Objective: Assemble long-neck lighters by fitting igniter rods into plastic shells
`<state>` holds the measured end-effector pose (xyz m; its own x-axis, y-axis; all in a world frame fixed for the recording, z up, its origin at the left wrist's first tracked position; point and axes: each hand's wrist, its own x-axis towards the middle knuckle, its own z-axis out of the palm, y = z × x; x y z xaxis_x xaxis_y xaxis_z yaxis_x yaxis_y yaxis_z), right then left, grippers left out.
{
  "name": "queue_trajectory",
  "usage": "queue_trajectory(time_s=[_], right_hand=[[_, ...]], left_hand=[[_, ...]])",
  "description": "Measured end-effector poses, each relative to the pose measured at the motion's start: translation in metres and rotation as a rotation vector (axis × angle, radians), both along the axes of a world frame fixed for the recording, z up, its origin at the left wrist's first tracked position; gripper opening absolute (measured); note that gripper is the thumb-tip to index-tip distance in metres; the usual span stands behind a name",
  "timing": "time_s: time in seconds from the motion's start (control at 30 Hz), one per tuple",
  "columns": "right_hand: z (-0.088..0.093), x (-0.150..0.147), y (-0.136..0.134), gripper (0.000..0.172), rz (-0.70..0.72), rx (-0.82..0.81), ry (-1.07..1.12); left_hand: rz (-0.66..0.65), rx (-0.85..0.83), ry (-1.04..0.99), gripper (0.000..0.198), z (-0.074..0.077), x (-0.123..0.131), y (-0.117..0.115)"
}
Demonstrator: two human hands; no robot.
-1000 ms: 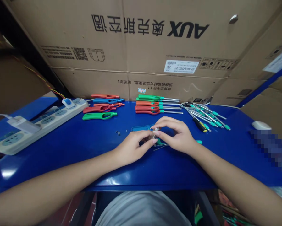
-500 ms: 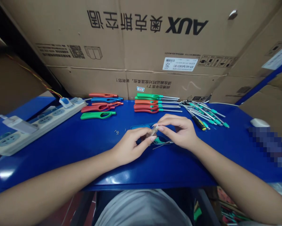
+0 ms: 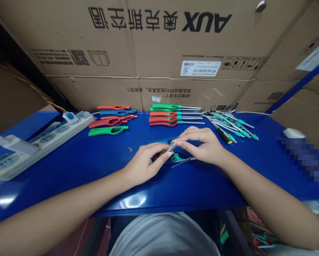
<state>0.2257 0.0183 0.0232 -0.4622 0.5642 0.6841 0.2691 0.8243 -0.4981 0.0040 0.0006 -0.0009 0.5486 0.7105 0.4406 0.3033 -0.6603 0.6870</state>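
My left hand (image 3: 145, 160) is closed around a small translucent piece (image 3: 171, 145), perhaps a lighter's fuel tank; fingers hide much of it. The thumb and forefinger of my right hand (image 3: 200, 145) pinch its upper end. Beneath both hands lies an opened blue lighter handle (image 3: 159, 140), partly covered. Beside it I see a teal part (image 3: 177, 157) and a thin metal rod (image 3: 184, 162). A few small screws (image 3: 129, 149) rest on the table to the left.
Several lighter handles (image 3: 106, 132) lie at back left, and assembled lighters (image 3: 163, 123) at back centre. To the right are metal lighter tubes (image 3: 236, 124) and a black-yellow screwdriver (image 3: 224, 136). A power strip (image 3: 39, 149) runs along the left; cardboard (image 3: 148, 64) stands behind.
The view has shifted slightly. My hands keep the translucent piece between them, now tilted a little flatter, with the right fingers still at its end.
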Motion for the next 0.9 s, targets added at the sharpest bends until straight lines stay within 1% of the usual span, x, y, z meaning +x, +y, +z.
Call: queue_trajectory(time_s=[0.17, 0.27, 0.37, 0.5, 0.6, 0.77, 0.9], right_hand=[[0.009, 0.008, -0.004, 0.012, 0.059, 0.011, -0.083], [0.011, 0.009, -0.008, 0.007, 0.107, 0.008, -0.119], [0.010, 0.008, -0.012, 0.007, 0.130, -0.028, -0.131], [0.008, 0.005, -0.014, 0.008, 0.107, -0.070, -0.160], [0.006, 0.005, -0.013, 0.009, 0.118, -0.093, -0.192], [0.004, 0.004, -0.013, 0.006, 0.154, -0.152, -0.219], [0.004, 0.002, -0.015, 0.006, 0.169, -0.206, -0.213]], left_hand=[[-0.057, 0.061, -0.038, 0.016, 0.000, 0.000, 0.002], [-0.057, 0.063, -0.068, 0.016, -0.003, 0.000, 0.004], [-0.043, 0.053, -0.081, 0.016, -0.004, 0.000, 0.006], [-0.033, 0.041, -0.067, 0.018, -0.005, -0.001, 0.007], [-0.035, 0.043, -0.060, 0.018, -0.006, -0.001, 0.007], [-0.078, 0.100, -0.057, 0.018, -0.007, -0.001, 0.008], [-0.087, 0.162, -0.019, 0.020, -0.006, -0.002, 0.007]])
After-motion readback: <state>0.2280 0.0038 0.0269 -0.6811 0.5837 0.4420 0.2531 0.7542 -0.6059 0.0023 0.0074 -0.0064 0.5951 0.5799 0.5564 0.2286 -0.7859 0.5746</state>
